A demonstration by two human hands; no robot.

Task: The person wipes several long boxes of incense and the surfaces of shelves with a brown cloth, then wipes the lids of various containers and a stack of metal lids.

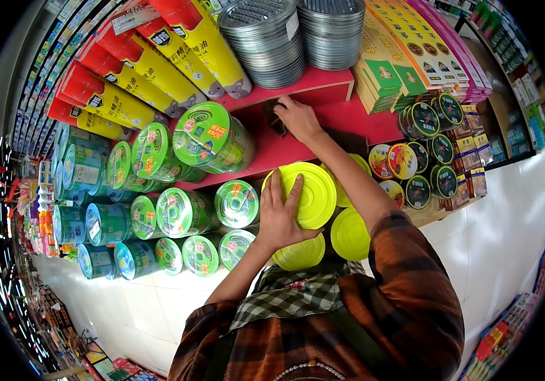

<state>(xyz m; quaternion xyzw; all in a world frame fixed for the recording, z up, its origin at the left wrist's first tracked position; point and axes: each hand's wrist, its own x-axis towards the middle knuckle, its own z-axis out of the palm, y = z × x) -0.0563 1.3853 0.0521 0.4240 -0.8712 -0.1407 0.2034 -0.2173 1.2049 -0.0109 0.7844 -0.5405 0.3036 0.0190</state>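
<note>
My left hand (279,214) lies with fingers spread on the yellow-green lid of a round tub (313,195), at the front of the display. My right hand (297,119) reaches across to the red shelf (282,147) and holds a dark brown cloth (274,119) against its surface, below the upper step. Left of the cloth stands a large clear tub of mosquito coils with a green lid (202,133). More yellow-green lids (350,233) show beside and below the one under my left hand.
Yellow spray cans with red caps (148,71) lean at upper left. Stacked round metal trays (263,43) stand on the upper step. Boxes (382,83) and round tins (425,119) fill the right side. Teal tubs (110,224) are at left.
</note>
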